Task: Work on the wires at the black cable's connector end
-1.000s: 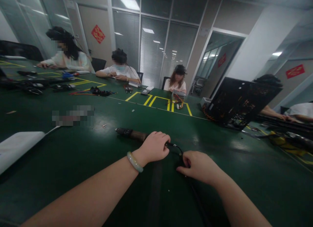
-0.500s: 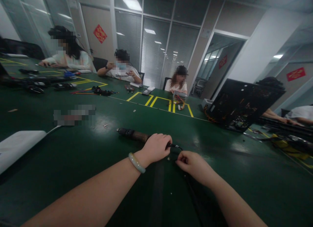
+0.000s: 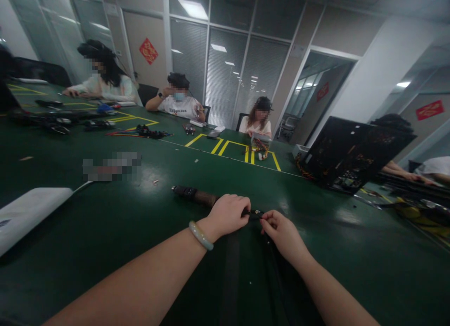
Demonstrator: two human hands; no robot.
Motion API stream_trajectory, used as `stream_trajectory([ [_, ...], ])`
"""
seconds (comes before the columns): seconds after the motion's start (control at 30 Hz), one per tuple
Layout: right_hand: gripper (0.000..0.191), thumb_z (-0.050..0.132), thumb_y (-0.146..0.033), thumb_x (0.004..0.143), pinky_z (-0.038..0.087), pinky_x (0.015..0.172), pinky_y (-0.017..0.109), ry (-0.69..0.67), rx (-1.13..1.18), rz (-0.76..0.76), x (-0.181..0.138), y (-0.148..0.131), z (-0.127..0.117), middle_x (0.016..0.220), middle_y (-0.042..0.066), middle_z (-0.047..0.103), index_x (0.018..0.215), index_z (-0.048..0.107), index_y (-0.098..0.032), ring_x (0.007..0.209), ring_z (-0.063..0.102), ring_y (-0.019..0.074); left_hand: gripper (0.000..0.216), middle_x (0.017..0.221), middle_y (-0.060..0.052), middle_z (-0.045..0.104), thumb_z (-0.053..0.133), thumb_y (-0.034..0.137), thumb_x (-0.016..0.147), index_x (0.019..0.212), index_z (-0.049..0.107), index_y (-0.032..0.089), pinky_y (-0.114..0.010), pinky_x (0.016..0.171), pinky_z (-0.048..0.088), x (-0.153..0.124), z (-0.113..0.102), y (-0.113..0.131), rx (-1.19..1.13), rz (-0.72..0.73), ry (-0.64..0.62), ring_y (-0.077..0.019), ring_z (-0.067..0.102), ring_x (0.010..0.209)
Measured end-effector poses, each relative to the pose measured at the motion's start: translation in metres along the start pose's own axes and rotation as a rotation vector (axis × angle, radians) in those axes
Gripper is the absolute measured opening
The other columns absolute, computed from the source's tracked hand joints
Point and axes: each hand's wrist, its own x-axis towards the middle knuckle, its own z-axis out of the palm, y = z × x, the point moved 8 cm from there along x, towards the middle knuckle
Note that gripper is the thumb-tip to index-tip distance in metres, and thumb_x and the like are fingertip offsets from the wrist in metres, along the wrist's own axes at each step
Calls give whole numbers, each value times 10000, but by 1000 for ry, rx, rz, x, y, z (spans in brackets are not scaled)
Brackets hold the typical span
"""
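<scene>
A dark electric screwdriver (image 3: 204, 197) lies on the green tabletop (image 3: 168, 279), its bit end pointing left. My left hand (image 3: 230, 213), with a pale bangle at the wrist, is wrapped round its rear part. Out of that rear end comes a thin black cable (image 3: 256, 213) with a small shiny bit on it. Close beside it, my right hand (image 3: 283, 234) pinches the cable between thumb and fingertips. Below the right hand more black cable runs down towards the near edge, dim against the table.
On the left lies a white box-shaped device (image 3: 33, 213) with a white lead. A black computer case (image 3: 355, 152) stands tilted at the right. Dark parts and coloured wires (image 3: 147, 131) lie far left. Several people sit across the table; yellow tape (image 3: 232, 142) marks its surface.
My right hand has moved slightly up and closer to my left hand, now at the cable near the screwdriver's rear. My left hand keeps its hold. The whole view has shifted a little.
</scene>
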Motion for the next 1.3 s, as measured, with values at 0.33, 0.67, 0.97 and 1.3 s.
stream_trajectory([
  [0.33,158,537,-366,882,378,500,240,15,-196,41,-5,1,-16,598,-47,610,919,585,-221,544,592,161,93,879,3,644,650,246,825,869,579,206,-337,794,415,-5,-5,9,-9,55,-26,-199,596,862],
  [0.67,154,437,-356,938,395,551,270,-8,-348,130,-11,20,-49,709,17,659,902,505,-223,645,630,200,103,922,4,653,632,289,863,890,574,208,-333,796,417,-4,5,38,-17,131,-17,-192,601,886],
  [0.97,198,399,-426,967,396,510,243,-18,-6,-58,-10,-14,7,647,-47,564,926,452,-240,549,541,155,158,944,-20,667,655,302,821,900,581,188,-333,764,449,1,8,36,-3,149,-28,-212,632,862],
  [1.3,197,481,-424,904,426,574,274,-31,-58,12,0,10,-10,678,-5,667,927,496,-229,636,633,192,102,917,-3,674,631,275,841,902,603,200,-326,789,455,0,5,35,-77,144,-22,-197,638,866],
])
